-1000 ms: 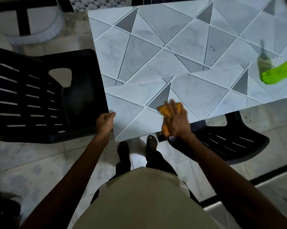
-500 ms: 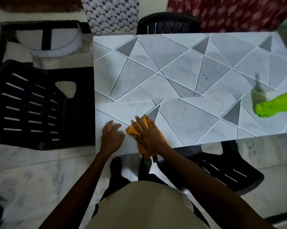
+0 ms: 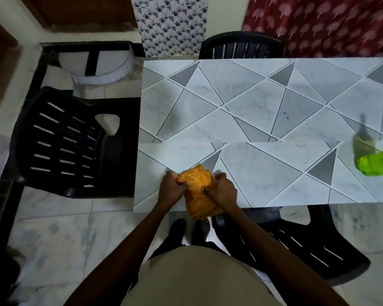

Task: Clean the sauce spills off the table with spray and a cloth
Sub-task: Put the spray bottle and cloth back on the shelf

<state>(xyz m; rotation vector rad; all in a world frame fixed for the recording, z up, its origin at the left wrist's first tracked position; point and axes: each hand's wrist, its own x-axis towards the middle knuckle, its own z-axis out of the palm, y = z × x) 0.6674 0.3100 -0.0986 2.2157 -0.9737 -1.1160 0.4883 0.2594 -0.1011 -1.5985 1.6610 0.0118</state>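
Note:
An orange cloth [image 3: 197, 186] lies bunched at the near edge of the table [image 3: 252, 120], which has a grey and white triangle pattern. My left hand [image 3: 171, 188] grips the cloth's left side. My right hand [image 3: 223, 192] grips its right side, and the lower end of the cloth hangs over the table's edge. A bright green spray bottle [image 3: 377, 163] stands at the right of the table, partly cut off by the frame. Two small dark specks [image 3: 285, 114] show near the table's middle.
A black plastic chair [image 3: 71, 142] stands left of the table. Another black chair [image 3: 296, 246] is tucked under the near edge at my right, and a third [image 3: 241, 46] stands at the far side. Marble floor lies around me.
My right hand was wiping the cloth flat along the near edge toward the left. Now both hands have gathered the cloth and hold it bunched between them.

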